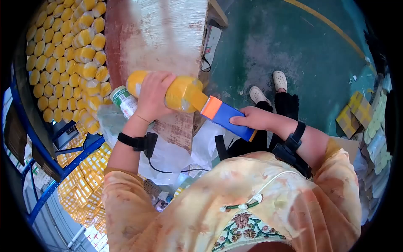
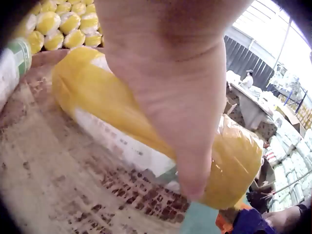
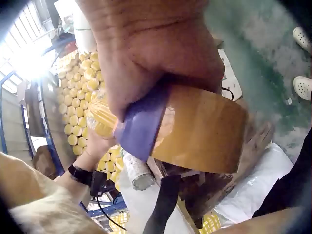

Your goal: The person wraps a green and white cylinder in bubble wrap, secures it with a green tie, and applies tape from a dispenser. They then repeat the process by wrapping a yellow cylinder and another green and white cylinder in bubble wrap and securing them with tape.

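My left hand [image 1: 154,95] grips a long yellow cylinder-shaped package [image 1: 181,93] over the wooden bench. Clear film and a white printed strip show on its side in the left wrist view. In my right hand [image 1: 257,117] is a blue tape dispenser [image 1: 228,121] with an orange front end, the thumb lying on its blue side. A wide roll of brown-yellow packing tape [image 3: 202,129] sits in the dispenser. From the orange end, a strip of tape [image 1: 198,101] reaches the near end of the package.
Many yellow-ended packages [image 1: 63,63] are stacked at the left. On the bench [image 1: 168,38], a green-and-white roll [image 1: 123,101] lies beside my left wrist. White plastic sheeting [image 1: 168,157] hangs at the bench's near end. Blue rack bars [image 1: 63,171] stand at left; taped cardboard [image 1: 354,111] lies at right.
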`<state>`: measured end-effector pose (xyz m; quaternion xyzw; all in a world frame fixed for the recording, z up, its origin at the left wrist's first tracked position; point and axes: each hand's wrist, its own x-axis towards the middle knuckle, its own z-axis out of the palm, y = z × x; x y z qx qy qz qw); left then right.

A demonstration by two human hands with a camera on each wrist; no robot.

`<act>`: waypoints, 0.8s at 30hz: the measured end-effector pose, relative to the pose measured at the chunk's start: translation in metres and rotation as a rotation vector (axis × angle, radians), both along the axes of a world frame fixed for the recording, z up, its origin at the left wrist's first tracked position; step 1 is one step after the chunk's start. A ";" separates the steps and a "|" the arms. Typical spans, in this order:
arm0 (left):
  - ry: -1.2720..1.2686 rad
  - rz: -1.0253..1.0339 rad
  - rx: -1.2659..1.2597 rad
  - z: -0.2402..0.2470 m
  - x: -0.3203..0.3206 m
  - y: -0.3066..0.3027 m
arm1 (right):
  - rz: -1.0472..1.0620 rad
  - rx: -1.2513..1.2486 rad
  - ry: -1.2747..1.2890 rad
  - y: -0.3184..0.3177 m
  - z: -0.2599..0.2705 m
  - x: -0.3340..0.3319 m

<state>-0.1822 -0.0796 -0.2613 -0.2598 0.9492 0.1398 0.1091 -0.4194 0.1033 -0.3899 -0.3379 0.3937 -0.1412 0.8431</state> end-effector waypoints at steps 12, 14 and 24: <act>-0.118 0.002 0.089 0.001 -0.009 -0.018 | 0.009 0.197 -0.097 0.015 -0.014 -0.005; -0.191 0.056 0.261 0.008 -0.021 -0.033 | -0.064 0.454 -0.395 -0.002 -0.014 -0.007; 0.079 0.716 0.564 -0.020 0.016 -0.049 | -0.412 0.877 -0.755 -0.044 0.005 -0.028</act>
